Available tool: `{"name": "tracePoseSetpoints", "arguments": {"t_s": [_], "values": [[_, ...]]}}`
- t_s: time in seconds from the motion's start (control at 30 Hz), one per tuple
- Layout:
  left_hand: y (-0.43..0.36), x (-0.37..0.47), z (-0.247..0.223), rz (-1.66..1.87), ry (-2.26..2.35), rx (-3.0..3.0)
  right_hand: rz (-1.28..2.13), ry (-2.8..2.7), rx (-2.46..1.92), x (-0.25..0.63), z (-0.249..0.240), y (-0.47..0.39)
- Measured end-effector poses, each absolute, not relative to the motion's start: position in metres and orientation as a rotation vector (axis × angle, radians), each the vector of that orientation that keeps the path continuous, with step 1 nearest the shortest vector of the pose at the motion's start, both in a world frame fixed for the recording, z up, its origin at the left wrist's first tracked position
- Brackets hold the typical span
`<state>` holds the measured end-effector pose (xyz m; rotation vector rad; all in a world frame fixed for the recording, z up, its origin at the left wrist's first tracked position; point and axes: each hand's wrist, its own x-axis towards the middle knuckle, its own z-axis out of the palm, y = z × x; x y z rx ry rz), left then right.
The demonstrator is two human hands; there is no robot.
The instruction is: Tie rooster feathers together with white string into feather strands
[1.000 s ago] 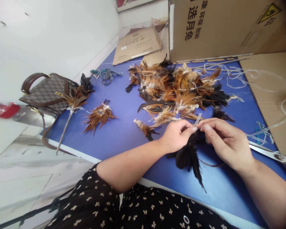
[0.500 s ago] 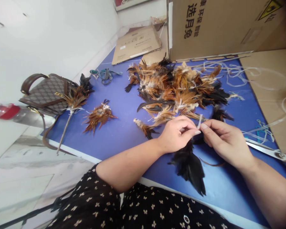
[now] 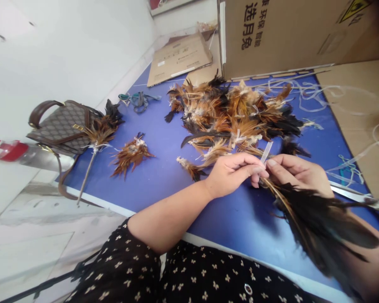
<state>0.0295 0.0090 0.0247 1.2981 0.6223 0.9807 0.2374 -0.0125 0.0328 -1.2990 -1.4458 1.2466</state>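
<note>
My left hand (image 3: 238,172) is closed in a pinch around the quill ends of a bundle of black feathers (image 3: 322,223). The feathers fan out to the lower right, in front of my right wrist and forearm. A clear plastic strip (image 3: 267,151) stands up between the two sets of fingertips. Close against the left fingers, my right hand (image 3: 298,170) pinches at the strip by the quill ends; its other fingers are partly hidden. Just beyond my hands lies a large heap of brown and black feather bundles (image 3: 221,113).
A brown feather bundle (image 3: 132,155) lies left on the blue table (image 3: 164,181). Farther left are a feather-topped stick (image 3: 86,176), a handbag (image 3: 63,126) and a bottle (image 3: 34,156). Scissors (image 3: 350,191) and loose plastic ribbon (image 3: 312,94) lie right; a big cardboard box (image 3: 287,38) stands behind.
The black feather bundle has swung from hanging below my hands to pointing right across my right forearm. More of the plastic strip now shows upright between my fingers.
</note>
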Motion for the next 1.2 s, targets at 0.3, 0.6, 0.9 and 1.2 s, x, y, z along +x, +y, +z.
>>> {"name": "tracePoseSetpoints", "arguments": {"t_s": [0.3,0.6,0.9,1.2], "values": [[0.015,0.03,0.016,0.823,0.755,1.277,0.935,-1.723,-1.271,0.249,0.041,-0.012],[0.012,0.033,0.008,0.522,0.854,1.221,0.624,-1.926,-1.159,0.258,0.047,-0.011],[0.007,0.032,0.014,0.482,0.733,1.282,0.302,-1.907,-1.024,0.248,0.032,-0.005],[0.018,0.028,0.008,0.634,0.773,1.069,0.21,-2.216,-0.678,0.265,0.059,-0.015]]}}
